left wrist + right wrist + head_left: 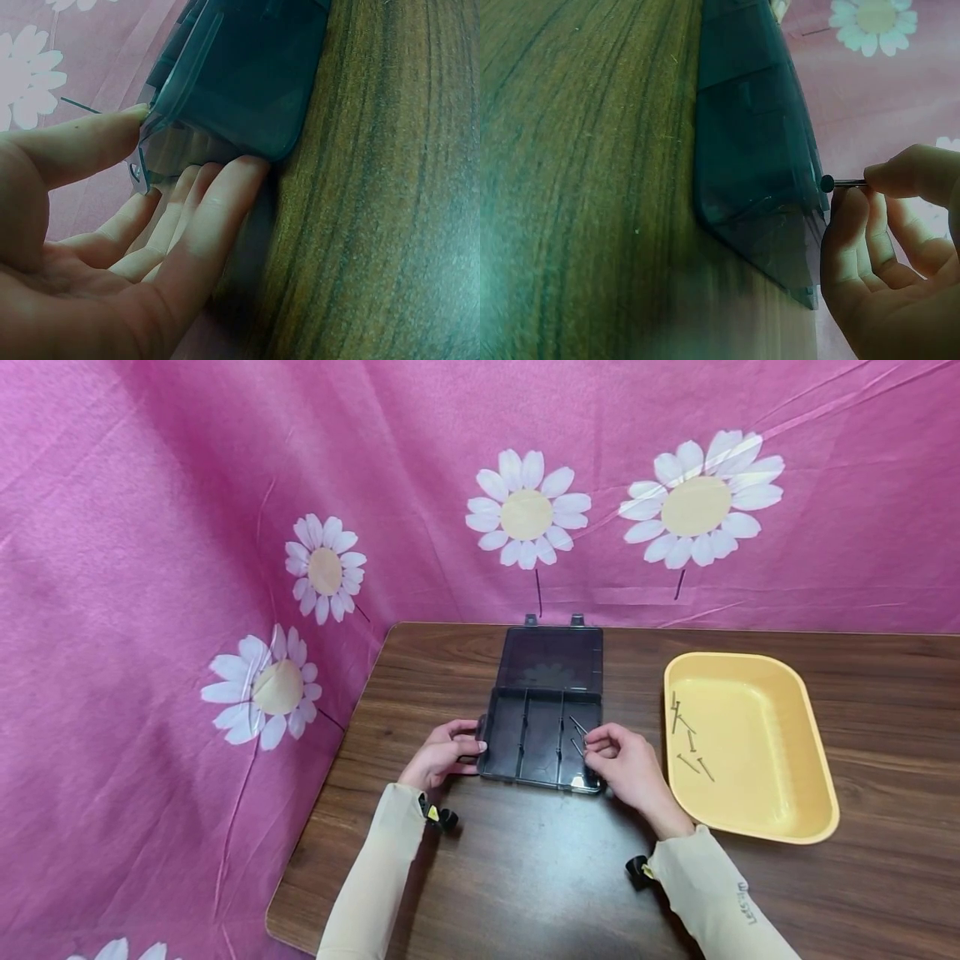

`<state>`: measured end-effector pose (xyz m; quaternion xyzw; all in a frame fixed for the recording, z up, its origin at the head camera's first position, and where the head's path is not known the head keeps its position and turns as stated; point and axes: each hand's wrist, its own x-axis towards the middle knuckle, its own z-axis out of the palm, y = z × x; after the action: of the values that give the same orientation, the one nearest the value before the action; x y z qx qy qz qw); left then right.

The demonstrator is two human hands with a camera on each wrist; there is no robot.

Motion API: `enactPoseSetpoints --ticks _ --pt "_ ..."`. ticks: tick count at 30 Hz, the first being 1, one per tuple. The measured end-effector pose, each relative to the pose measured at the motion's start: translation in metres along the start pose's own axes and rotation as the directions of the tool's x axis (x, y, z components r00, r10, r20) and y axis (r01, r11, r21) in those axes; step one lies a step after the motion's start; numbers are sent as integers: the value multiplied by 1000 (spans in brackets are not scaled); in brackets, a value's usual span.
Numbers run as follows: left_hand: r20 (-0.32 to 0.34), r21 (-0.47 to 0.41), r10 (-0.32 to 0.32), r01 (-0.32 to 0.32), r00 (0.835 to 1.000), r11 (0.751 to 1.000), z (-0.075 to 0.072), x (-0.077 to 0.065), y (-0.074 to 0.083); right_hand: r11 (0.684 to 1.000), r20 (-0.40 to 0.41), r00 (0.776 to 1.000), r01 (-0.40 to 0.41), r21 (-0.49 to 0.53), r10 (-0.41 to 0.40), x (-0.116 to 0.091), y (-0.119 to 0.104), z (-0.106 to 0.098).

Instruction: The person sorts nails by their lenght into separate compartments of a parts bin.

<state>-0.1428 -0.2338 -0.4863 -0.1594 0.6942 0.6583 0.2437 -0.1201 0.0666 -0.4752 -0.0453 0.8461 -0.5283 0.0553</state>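
A dark see-through compartment box lies on the table, its hinged lid folded back. My left hand holds the box's left side, thumb at the upper rim and fingers lower against the wall, as the left wrist view shows. At the right side, my right hand pinches a nail between thumb and finger, its round head sticking out near the box edge. Thin nails show at the right-hand compartment beside these fingertips; from the head view I cannot tell which one is held.
Right of the box stands a yellow tub with several loose nails along its left side. The brown wooden table meets a pink flowered cloth at its back and left edges.
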Motion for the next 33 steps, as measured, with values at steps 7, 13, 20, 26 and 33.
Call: enactPoseSetpoints --ticks 7,13,20,26,33 --pt "-2 -3 -3 3 1000 1000 0 1 -1 999 0 1000 11 -38 -11 -1 2 3" --pt "-7 5 -3 3 1000 1000 1 0 0 998 -8 1000 27 -59 -28 -2 1 5" --pt "-11 16 0 0 1000 1000 0 0 0 997 -9 999 40 -66 -41 -3 1 7" --pt "-8 15 -4 4 1000 1000 0 -1 0 996 -8 999 42 -77 -43 -3 0 6" --pt "-10 9 -7 7 1000 1000 0 0 0 996 -23 999 33 -85 -35 -2 -2 3"
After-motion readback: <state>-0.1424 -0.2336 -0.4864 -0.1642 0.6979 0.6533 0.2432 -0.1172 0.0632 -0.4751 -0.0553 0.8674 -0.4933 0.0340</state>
